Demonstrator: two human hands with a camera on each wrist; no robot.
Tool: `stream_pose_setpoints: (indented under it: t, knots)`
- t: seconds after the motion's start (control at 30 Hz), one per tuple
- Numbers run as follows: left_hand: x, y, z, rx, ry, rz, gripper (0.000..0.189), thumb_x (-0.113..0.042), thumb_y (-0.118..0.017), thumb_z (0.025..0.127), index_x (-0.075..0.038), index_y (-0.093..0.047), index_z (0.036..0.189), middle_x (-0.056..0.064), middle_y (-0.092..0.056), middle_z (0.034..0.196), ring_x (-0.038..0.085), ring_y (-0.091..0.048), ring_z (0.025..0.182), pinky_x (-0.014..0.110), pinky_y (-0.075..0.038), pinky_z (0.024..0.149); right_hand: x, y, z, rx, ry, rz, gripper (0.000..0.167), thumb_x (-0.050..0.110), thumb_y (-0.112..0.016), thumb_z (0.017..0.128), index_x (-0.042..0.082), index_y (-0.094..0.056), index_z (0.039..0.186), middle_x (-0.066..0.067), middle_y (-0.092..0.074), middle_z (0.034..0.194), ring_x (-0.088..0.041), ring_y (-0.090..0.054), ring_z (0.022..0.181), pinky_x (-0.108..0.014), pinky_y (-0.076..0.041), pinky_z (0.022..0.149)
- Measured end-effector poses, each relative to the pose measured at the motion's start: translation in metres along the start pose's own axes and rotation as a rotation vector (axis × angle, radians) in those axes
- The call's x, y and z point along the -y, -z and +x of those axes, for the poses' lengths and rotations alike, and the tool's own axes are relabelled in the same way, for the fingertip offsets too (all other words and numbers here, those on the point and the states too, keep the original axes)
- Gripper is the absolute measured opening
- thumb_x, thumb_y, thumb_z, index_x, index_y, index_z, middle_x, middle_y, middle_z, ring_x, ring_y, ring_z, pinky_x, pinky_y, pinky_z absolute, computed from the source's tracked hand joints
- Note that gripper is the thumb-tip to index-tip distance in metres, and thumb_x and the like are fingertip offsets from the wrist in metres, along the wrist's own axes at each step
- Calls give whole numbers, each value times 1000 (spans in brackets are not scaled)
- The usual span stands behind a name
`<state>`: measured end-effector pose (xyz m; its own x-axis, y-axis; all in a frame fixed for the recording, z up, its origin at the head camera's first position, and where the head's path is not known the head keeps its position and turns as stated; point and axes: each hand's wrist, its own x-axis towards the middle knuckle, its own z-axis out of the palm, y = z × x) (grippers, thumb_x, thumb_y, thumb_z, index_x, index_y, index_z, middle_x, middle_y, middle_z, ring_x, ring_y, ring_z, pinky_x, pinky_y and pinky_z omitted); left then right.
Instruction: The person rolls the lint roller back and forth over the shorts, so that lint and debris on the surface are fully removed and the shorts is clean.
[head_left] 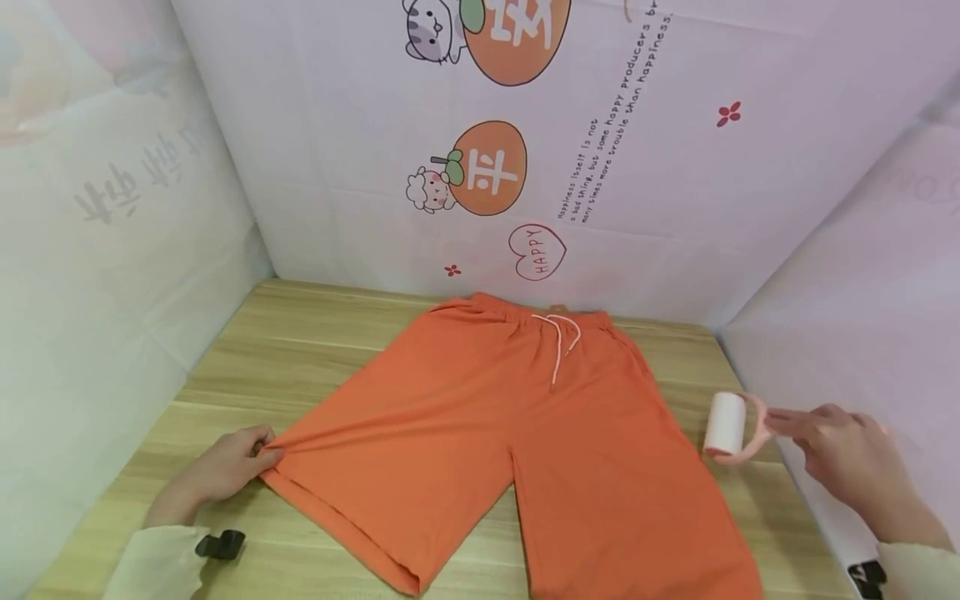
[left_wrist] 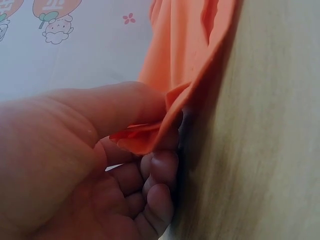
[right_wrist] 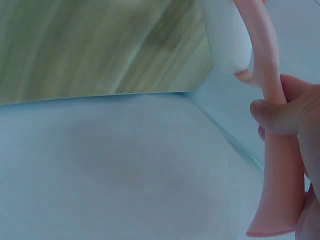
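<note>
Orange shorts [head_left: 465, 400] with a white drawstring lie spread on the wooden table, waistband toward the back. My left hand [head_left: 231, 463] pinches the outer corner of the left leg hem; in the left wrist view the thumb and fingers of that hand [left_wrist: 115, 125] fold the orange cloth [left_wrist: 175, 60] between them. To the right of the shorts, my right hand [head_left: 855, 454] grips the pink handle of a lint roller [head_left: 726, 423] with a white roll. The right wrist view shows the fingers wrapped round this handle [right_wrist: 282, 180]. Whether the roll touches anything is hard to tell.
White printed sheets form a back wall [head_left: 337, 167], a left wall [head_left: 90, 292] and a right wall [head_left: 862, 292] around the wooden table [head_left: 300, 333]. Each wrist carries a black device [head_left: 221, 545] at the sleeve. Bare wood shows left of the shorts and between the legs.
</note>
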<state>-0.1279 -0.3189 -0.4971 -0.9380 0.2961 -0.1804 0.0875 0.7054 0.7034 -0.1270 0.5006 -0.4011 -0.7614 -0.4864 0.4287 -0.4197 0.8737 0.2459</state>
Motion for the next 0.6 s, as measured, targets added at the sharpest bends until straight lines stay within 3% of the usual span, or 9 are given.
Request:
stream_pose_setpoints:
  t: [0.13,0.3,0.43,0.6]
  knots:
    - [0,0,0,2,5,-10,19,-21,-63,106,-10,-55,93,-1,-50,76,8,-42,64,24,-36,61,-4,-4,20,9,-152,42,47,-10,-80,66,7,-80,110,-24,-76,88,-41,-62,62,-44,-36,41]
    - [0,0,-1,-4,7,-4,19,-20,-63,106,-10,-56,93,-1,-50,76,8,-42,64,24,-36,62,-3,-19,44,75,-364,160,42,-6,-70,80,1,-74,121,-33,-72,90,-35,-55,53,-42,-34,42]
    - [-2,1,-2,-14,8,8,19,-20,-63,106,-10,-55,92,-1,-50,76,7,-42,64,24,-36,62,-1,-35,66,154,-568,230,43,3,-60,90,1,-69,132,-39,-69,113,-46,-59,63,-45,-37,43]
    - [-3,0,-2,-15,-2,4,18,-20,-63,106,-10,-56,93,-1,-50,76,7,-42,64,24,-36,62,3,-59,84,165,-765,277,49,8,-52,90,4,-68,137,-39,-65,125,-55,-61,80,-48,-37,48]
